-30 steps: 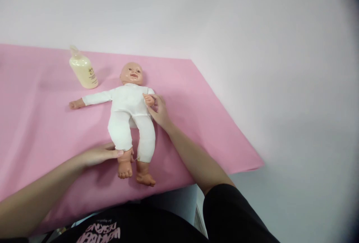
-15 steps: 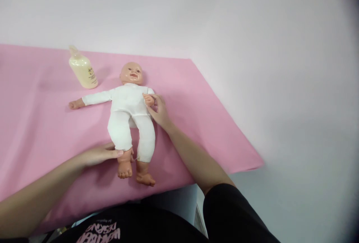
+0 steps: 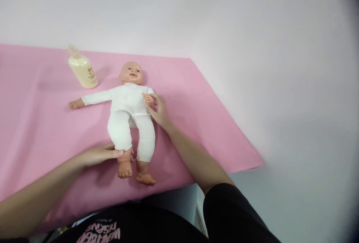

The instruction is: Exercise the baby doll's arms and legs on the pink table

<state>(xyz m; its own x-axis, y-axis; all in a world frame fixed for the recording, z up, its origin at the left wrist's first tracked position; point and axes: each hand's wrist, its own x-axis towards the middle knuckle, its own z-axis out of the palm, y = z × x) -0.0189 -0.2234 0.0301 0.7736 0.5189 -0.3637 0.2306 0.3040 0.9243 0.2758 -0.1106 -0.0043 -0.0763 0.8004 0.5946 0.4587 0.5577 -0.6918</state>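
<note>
A baby doll (image 3: 129, 99) with a white cloth body lies on its back, its head toward the wall and its feet toward me. My left hand (image 3: 99, 155) is closed round the doll's lower leg on the left, thumb across the ankle and the other fingers mostly hidden beneath. At the doll's side on the right, my right hand (image 3: 160, 112) grips the doll's small hand and forearm, which is bent over its chest. The doll's other arm stretches out to the left on the cloth.
A pump bottle (image 3: 83, 71) of pale yellow liquid stands beyond the doll's outstretched arm. Pink cloth (image 3: 190, 97) covers the table, whose edge slants down on the right. A plain white wall (image 3: 252, 48) rises behind.
</note>
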